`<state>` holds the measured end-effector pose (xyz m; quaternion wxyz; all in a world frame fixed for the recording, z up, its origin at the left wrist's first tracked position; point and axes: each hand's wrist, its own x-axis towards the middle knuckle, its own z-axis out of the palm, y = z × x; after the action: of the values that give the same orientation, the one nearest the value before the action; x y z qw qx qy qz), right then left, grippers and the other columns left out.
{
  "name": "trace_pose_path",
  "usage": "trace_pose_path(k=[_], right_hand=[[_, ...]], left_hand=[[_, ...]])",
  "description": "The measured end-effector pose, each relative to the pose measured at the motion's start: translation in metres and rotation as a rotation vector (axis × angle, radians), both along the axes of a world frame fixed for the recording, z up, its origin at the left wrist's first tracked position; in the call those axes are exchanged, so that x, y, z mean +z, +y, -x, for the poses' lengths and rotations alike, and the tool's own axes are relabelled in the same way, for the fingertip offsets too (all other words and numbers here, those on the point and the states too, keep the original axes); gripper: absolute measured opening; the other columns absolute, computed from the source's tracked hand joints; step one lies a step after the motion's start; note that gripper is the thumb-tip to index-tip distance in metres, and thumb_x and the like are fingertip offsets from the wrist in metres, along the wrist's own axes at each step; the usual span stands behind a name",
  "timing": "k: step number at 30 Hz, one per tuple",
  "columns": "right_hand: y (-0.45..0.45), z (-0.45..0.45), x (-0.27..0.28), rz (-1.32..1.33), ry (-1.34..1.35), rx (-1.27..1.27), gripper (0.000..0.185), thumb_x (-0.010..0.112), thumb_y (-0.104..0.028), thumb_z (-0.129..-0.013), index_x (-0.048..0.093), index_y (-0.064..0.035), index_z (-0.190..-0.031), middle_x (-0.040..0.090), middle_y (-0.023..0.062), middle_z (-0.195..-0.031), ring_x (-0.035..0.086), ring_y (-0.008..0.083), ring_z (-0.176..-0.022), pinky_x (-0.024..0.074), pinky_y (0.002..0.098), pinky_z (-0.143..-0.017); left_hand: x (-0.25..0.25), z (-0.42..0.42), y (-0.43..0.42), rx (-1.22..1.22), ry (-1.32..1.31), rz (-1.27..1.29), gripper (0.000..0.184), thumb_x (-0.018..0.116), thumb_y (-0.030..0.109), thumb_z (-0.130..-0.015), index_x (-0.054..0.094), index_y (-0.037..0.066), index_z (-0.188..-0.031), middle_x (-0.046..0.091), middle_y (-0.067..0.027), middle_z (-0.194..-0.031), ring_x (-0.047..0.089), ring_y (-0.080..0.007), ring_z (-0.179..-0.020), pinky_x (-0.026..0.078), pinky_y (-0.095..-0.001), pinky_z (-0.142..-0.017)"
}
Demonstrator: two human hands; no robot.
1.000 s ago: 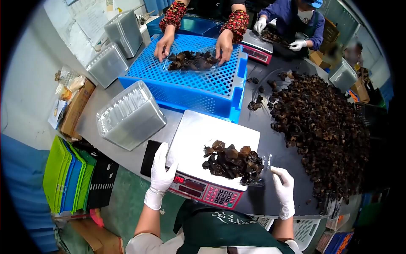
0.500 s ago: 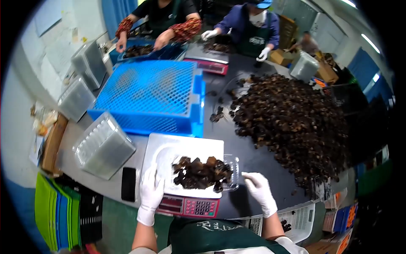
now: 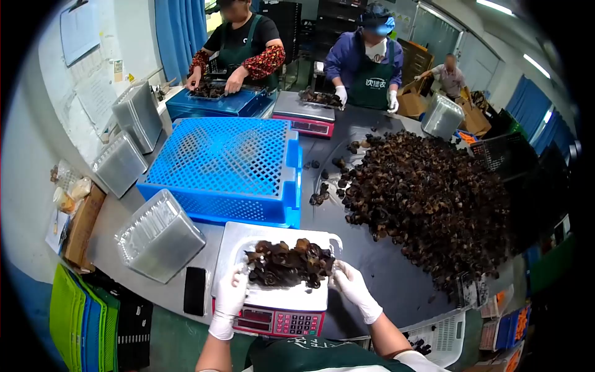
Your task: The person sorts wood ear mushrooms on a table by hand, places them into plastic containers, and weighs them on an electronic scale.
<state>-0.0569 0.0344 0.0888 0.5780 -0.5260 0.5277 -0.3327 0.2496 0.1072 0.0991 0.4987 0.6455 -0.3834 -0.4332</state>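
Observation:
A clear plastic tray heaped with dark wood ear mushrooms [image 3: 290,263] sits over the white pan of a red-based weighing scale [image 3: 273,234]. My left hand [image 3: 230,294], in a white glove, closes its fingers on the left end of the tray. At the opposite end my gloved right hand [image 3: 356,289] pinches the tray's right edge. The mushrooms hide most of the tray. Below the pan, the scale's keypad and display face me.
A blue perforated crate [image 3: 223,167] stands behind the scale. Stacked clear trays [image 3: 162,239] and a black phone [image 3: 194,291] lie left. A large mushroom pile [image 3: 427,204] covers the right side. Two co-workers stand across the table, near a second scale [image 3: 304,118].
My right hand has moved left onto the tray's right end, and my left hand has come in to its left end. The tray has shifted slightly left on the scale. My view has tilted up.

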Motion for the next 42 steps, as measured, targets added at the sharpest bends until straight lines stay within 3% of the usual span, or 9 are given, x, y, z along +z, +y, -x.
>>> trace_pose_path(k=[11, 13, 14, 18, 21, 24, 27, 33, 42], right_hand=[[-0.178, -0.101, -0.014, 0.473, 0.088, 0.083, 0.039, 0.052, -0.025, -0.096, 0.056, 0.0000, -0.126, 0.058, -0.0012, -0.080, 0.049, 0.0051, -0.061, 0.0429, 0.0218, -0.055], [-0.179, -0.111, 0.030, 0.230, 0.227, 0.087, 0.038, 0.053, -0.025, -0.095, 0.059, -0.0025, -0.125, 0.055, -0.0018, -0.069, 0.045, 0.0055, -0.052, 0.0373, 0.0214, -0.046], [-0.185, -0.116, 0.038, 0.190, 0.184, 0.067, 0.032, 0.053, -0.025, -0.095, 0.062, -0.0031, -0.117, 0.054, -0.0016, -0.067, 0.045, 0.0059, -0.050, 0.0362, 0.0216, -0.044], [-0.218, -0.139, 0.059, 0.014, 0.057, 0.082, 0.019, 0.053, -0.020, -0.094, 0.054, -0.0090, -0.079, 0.054, 0.0000, -0.063, 0.047, 0.0080, -0.046, 0.0359, 0.0230, -0.042], [-0.255, -0.172, 0.055, -0.071, -0.093, 0.077, 0.014, 0.050, -0.014, -0.096, 0.056, -0.0017, -0.098, 0.061, 0.0052, -0.072, 0.055, 0.0125, -0.053, 0.0436, 0.0264, -0.046], [-0.261, -0.208, 0.076, -0.105, -0.203, 0.087, 0.046, 0.050, -0.013, -0.096, 0.031, 0.0097, -0.131, 0.061, 0.0240, -0.107, 0.069, 0.0253, -0.074, 0.0570, 0.0339, -0.059], [-0.255, -0.223, 0.073, -0.041, -0.198, 0.121, 0.077, 0.051, -0.014, -0.095, 0.000, 0.0035, -0.150, 0.061, 0.0212, -0.112, 0.068, 0.0225, -0.073, 0.0565, 0.0321, -0.059], [-0.159, -0.166, 0.078, 0.093, -0.108, 0.274, 0.064, 0.058, -0.017, -0.093, 0.029, 0.0053, -0.145, 0.069, 0.0095, -0.103, 0.064, 0.0134, -0.068, 0.0501, 0.0241, -0.058], [-0.042, 0.036, 0.034, -0.056, -0.307, -0.336, 0.039, 0.051, -0.008, -0.091, 0.050, 0.0033, -0.128, 0.068, 0.0135, -0.096, 0.061, 0.0145, -0.064, 0.0510, 0.0253, -0.062]], left_hand=[[0.010, -0.098, -0.156, 0.114, -0.157, 0.162, 0.033, 0.054, 0.006, -0.091, 0.057, -0.004, -0.122, 0.059, -0.0037, -0.072, 0.055, -0.0080, -0.055, 0.048, -0.0236, -0.050], [0.006, -0.104, -0.177, 0.131, -0.069, 0.119, 0.034, 0.054, 0.006, -0.091, 0.055, -0.004, -0.124, 0.060, -0.0043, -0.074, 0.056, -0.0094, -0.056, 0.049, -0.0245, -0.050], [-0.007, -0.108, -0.187, 0.165, 0.263, 0.201, 0.039, 0.056, 0.007, -0.091, 0.051, -0.004, -0.128, 0.060, -0.0048, -0.076, 0.059, -0.0111, -0.057, 0.049, -0.0248, -0.050], [0.022, -0.106, -0.167, 0.187, -0.195, 0.238, 0.058, 0.064, 0.015, -0.089, 0.041, 0.000, -0.140, 0.064, -0.0107, -0.103, 0.064, -0.0125, -0.073, 0.053, -0.0275, -0.066], [0.042, -0.114, -0.122, 0.169, -0.371, 0.380, 0.057, 0.066, 0.013, -0.086, 0.045, 0.003, -0.138, 0.058, -0.0156, -0.122, 0.065, -0.0196, -0.087, 0.053, -0.0318, -0.076], [0.062, -0.140, -0.072, 0.223, -0.743, 0.378, 0.049, 0.067, 0.013, -0.081, 0.055, 0.003, -0.127, 0.058, -0.0162, -0.120, 0.063, -0.0262, -0.095, 0.051, -0.0367, -0.085], [0.080, -0.172, -0.032, 0.289, -1.240, 0.328, 0.041, 0.070, 0.019, -0.077, 0.062, 0.006, -0.115, 0.062, -0.0143, -0.105, 0.059, -0.0283, -0.096, 0.048, -0.0398, -0.086], [0.057, -0.221, -0.007, 0.150, -0.921, 0.142, 0.013, 0.072, 0.020, -0.074, 0.072, 0.007, -0.077, 0.062, -0.0088, -0.074, 0.062, -0.0256, -0.075, 0.050, -0.0360, -0.070], [0.035, -0.280, -0.034, -0.043, -0.530, -0.102, 0.017, 0.070, 0.017, -0.073, 0.070, 0.000, -0.072, 0.063, -0.0032, -0.062, 0.058, -0.0088, -0.061, 0.047, -0.0279, -0.059]])
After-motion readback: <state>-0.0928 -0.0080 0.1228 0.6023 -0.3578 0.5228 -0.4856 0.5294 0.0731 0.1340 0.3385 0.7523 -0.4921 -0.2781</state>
